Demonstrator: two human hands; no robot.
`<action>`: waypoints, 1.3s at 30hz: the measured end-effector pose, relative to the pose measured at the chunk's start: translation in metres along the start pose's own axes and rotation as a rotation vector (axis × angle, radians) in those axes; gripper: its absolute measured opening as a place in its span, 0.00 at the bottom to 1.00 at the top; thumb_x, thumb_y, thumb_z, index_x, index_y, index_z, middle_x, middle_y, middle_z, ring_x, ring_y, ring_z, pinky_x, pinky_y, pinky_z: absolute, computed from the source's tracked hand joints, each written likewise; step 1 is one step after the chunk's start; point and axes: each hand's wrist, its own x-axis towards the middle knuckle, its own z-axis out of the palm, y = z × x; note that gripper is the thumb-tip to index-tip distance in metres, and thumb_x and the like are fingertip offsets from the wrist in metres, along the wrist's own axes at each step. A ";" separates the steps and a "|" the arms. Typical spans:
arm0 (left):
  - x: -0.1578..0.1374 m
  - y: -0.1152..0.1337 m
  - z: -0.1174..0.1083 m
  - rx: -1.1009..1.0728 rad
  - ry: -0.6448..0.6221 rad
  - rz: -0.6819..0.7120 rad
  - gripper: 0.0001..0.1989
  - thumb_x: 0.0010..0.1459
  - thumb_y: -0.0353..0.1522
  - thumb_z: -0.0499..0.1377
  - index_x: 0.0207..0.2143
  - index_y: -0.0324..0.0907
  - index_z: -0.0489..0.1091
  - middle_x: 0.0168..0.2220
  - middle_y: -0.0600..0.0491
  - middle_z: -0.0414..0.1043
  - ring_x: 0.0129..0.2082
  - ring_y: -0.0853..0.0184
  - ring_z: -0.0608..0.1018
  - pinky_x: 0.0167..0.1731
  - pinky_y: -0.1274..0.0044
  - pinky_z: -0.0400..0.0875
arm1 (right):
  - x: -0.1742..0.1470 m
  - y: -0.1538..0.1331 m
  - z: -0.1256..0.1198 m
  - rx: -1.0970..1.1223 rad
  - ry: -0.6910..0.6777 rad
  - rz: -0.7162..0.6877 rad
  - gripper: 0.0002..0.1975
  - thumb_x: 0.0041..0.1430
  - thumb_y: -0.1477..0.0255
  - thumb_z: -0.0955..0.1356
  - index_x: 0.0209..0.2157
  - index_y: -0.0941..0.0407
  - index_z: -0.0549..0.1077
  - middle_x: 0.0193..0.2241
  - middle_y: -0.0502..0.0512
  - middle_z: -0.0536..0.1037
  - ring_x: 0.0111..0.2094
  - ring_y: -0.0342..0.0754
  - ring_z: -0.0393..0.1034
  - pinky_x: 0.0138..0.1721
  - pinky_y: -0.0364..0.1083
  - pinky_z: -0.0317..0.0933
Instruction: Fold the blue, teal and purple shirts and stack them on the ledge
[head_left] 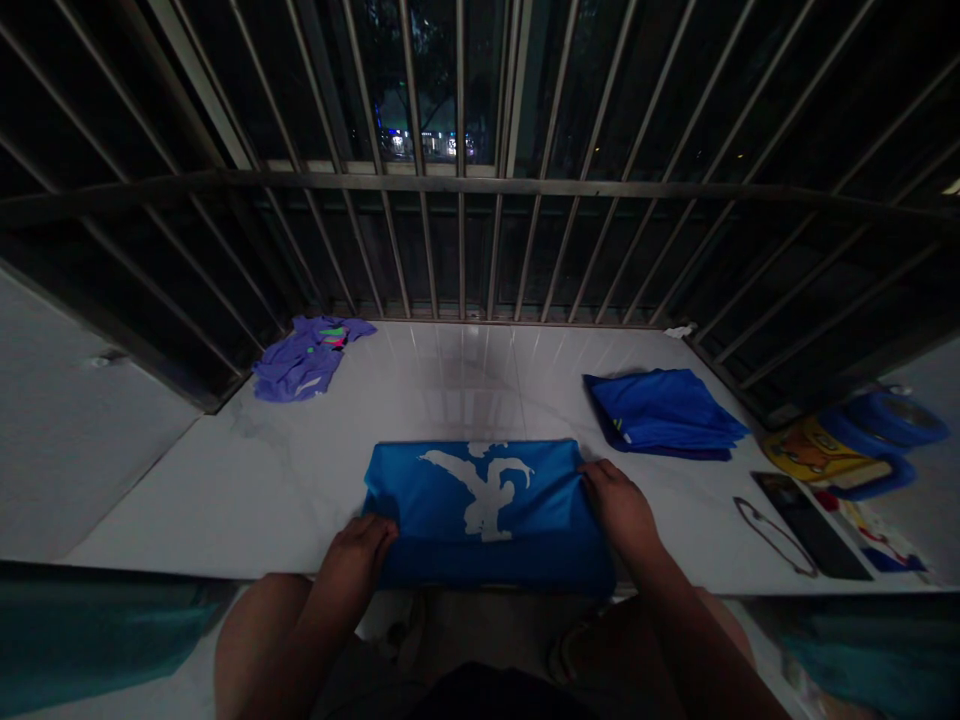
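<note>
- Head view: I am looking down from afar at a white ledge [187,490], where a blue printed cloth [435,510] is lying at the near edge, midway between the two knees.
- Left hand [358,548]: its fingers are curling in and pinching the cloth's left side, close to the near corner.
- Right hand [619,503]: it is gripping the cloth's right side farther up, thumb and fingers closing on the border near the far corner.
- Between the hands I am seeing the cloth spreading fairly flat, its white figure [487,500] facing up and its near part reaching the ledge's front edge.
- Beyond the right hand, a folded dark blue cloth [667,410] is resting apart from the printed one.
- Far left, a crumpled purple garment [300,360] is lying near the metal bars [480,250].
- On the right, I am noticing a cord loop [772,540] lying beside a flat black item [810,525], with a yellow-and-blue object [825,450] sitting behind them; dimness is hiding its details.
</note>
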 end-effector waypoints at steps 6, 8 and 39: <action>-0.016 -0.018 0.015 0.177 0.135 0.188 0.15 0.76 0.38 0.55 0.45 0.48 0.82 0.52 0.45 0.84 0.49 0.54 0.85 0.51 0.63 0.80 | -0.026 -0.007 0.009 -0.068 0.099 -0.019 0.21 0.75 0.73 0.60 0.59 0.52 0.80 0.58 0.65 0.81 0.54 0.59 0.77 0.55 0.55 0.70; -0.022 -0.026 0.023 0.228 0.136 0.264 0.16 0.76 0.38 0.55 0.56 0.49 0.81 0.62 0.45 0.81 0.58 0.53 0.83 0.59 0.61 0.78 | -0.044 -0.019 0.021 -0.019 0.117 -0.134 0.21 0.77 0.67 0.62 0.64 0.51 0.78 0.63 0.64 0.79 0.61 0.61 0.75 0.65 0.61 0.64; -0.076 -0.047 -0.009 0.032 -0.049 0.006 0.23 0.64 0.34 0.59 0.55 0.64 0.83 0.59 0.55 0.85 0.54 0.51 0.87 0.56 0.61 0.83 | -0.143 0.040 0.020 0.108 -0.151 -0.196 0.37 0.60 0.81 0.65 0.62 0.31 0.79 0.63 0.49 0.82 0.56 0.58 0.82 0.54 0.55 0.79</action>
